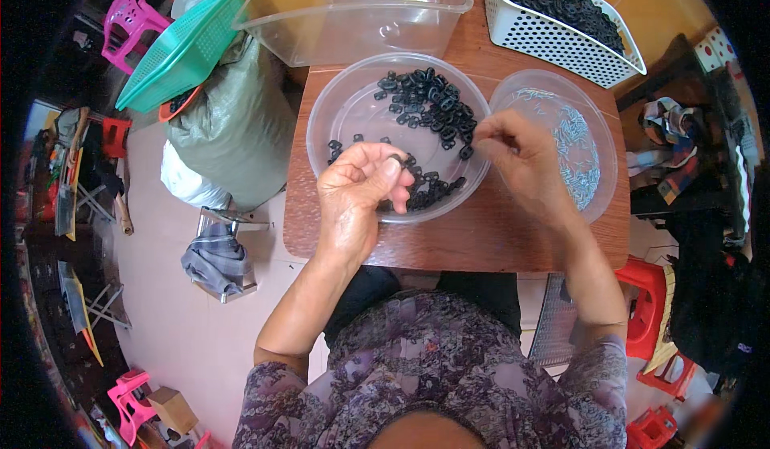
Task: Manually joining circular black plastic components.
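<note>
Over the near left part of a round clear plastic tub (318, 109), my left hand (353, 200) pinches a small black plastic piece (410, 160) between thumb and fingers. Loose black pieces (437, 104) of the same sort lie in the tub, heaped toward its far right side. My right hand (525, 156) hangs over the gap between this tub and a second clear tub (607, 140), its fingers drawn together; whatever they hold is too small or hidden to make out. Many thin, silvery metal pins (576, 156) lie in that second tub.
Both tubs stand on a brown wooden table (385, 248). At the back are an empty clear bin (353, 28) and a white perforated basket (553, 48) full of black pieces. A stuffed sack (233, 128) bearing green baskets (184, 44) stands left, near a stool with grey cloth (215, 260).
</note>
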{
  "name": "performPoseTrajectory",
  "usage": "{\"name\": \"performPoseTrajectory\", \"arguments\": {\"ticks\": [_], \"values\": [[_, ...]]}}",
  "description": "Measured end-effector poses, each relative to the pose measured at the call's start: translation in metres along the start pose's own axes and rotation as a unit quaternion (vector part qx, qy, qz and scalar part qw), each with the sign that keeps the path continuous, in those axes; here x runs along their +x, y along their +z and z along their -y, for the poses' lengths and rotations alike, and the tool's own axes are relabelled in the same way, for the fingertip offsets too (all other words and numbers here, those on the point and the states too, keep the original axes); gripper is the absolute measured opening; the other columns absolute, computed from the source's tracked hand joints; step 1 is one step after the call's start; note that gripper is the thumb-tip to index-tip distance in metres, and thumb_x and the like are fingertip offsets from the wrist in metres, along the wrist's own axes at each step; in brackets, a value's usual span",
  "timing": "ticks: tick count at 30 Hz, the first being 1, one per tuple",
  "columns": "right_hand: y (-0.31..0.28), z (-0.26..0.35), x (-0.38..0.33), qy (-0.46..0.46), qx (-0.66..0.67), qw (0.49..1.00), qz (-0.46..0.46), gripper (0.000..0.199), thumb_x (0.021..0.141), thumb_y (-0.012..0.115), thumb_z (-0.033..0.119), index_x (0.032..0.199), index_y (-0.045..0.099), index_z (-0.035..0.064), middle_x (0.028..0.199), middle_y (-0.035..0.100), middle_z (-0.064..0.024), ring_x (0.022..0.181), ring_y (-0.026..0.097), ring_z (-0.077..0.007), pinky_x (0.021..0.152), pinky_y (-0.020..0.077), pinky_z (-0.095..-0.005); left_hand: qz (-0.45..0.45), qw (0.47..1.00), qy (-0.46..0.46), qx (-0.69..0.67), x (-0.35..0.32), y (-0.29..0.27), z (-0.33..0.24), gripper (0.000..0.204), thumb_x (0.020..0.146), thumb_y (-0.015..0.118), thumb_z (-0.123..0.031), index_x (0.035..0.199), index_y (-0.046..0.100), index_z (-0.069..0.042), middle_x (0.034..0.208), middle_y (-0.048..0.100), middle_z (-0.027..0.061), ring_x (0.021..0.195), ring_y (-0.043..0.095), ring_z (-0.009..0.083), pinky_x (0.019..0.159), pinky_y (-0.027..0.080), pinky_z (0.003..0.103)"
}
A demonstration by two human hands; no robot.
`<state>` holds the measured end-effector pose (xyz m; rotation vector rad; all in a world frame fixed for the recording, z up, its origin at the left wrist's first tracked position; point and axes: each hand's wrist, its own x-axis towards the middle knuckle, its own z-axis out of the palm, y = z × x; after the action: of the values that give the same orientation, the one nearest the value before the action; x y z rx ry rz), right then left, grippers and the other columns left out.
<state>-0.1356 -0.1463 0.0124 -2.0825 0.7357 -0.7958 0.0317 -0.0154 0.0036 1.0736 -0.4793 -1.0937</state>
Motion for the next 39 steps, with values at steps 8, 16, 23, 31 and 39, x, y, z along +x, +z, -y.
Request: {"name": "performPoseTrajectory", "arguments": {"ticks": [8, 16, 23, 31, 39], "values": [[0.036, 0.034, -0.006, 0.059, 0.205, 0.975, 0.057, 0.015, 0.076, 0.064, 0.003, 0.090, 0.058, 0.0021, 0.080, 0.058, 0.0006, 0.074, 0.053, -0.0055, 0.065, 0.0418, -0.0195, -0.003, 0.997, 0.053, 0.060, -0.009, 0.004, -0.002, 0.013, 0.085, 0.057, -0.006, 0.094, 0.058, 0.003, 0.075, 0.061, 0.0079, 0.058, 0.054, 0.0087, 0.053, 0.044, 0.019], [0.046, 0.037, -0.011, 0.071, 0.271, 0.958, 0.061, 0.017, 0.077, 0.063, 0.003, 0.093, 0.057, 0.0005, 0.083, 0.059, -0.0009, 0.076, 0.054, -0.0058, 0.067, 0.0429, -0.0197, -0.005, 0.992, 0.070, 0.103, -0.019, 0.004, -0.005, 0.013, 0.087, 0.055, -0.008, 0.094, 0.059, 0.002, 0.075, 0.060, 0.0041, 0.061, 0.052, 0.0059, 0.054, 0.043, 0.017], [0.048, 0.038, -0.012, 0.067, 0.307, 0.948, 0.061, 0.017, 0.077, 0.063, 0.001, 0.093, 0.056, -0.0001, 0.084, 0.059, -0.0017, 0.077, 0.056, -0.0069, 0.068, 0.0441, -0.0203, -0.002, 0.988, 0.079, 0.129, -0.025, 0.004, -0.006, 0.011, 0.087, 0.054, -0.006, 0.094, 0.058, 0.001, 0.075, 0.059, 0.0022, 0.061, 0.051, 0.0044, 0.054, 0.042, 0.016], [0.049, 0.035, -0.011, 0.070, 0.297, 0.950, 0.068, 0.018, 0.076, 0.063, 0.001, 0.093, 0.057, 0.0002, 0.084, 0.060, -0.0018, 0.077, 0.056, -0.0068, 0.068, 0.0447, -0.0199, -0.008, 0.985, 0.083, 0.151, -0.025, 0.004, -0.003, 0.009, 0.087, 0.053, -0.005, 0.092, 0.058, 0.000, 0.074, 0.058, 0.0006, 0.061, 0.049, 0.0035, 0.055, 0.040, 0.016], [0.052, 0.034, -0.011, 0.100, 0.329, 0.935, 0.087, 0.019, 0.076, 0.063, -0.002, 0.094, 0.057, -0.0009, 0.086, 0.061, -0.0040, 0.077, 0.058, -0.0096, 0.070, 0.0468, -0.0219, -0.004, 0.981, 0.089, 0.174, -0.025, 0.003, -0.004, 0.006, 0.087, 0.052, -0.003, 0.089, 0.057, 0.000, 0.072, 0.056, -0.0009, 0.061, 0.047, 0.0029, 0.054, 0.039, 0.016]]}}
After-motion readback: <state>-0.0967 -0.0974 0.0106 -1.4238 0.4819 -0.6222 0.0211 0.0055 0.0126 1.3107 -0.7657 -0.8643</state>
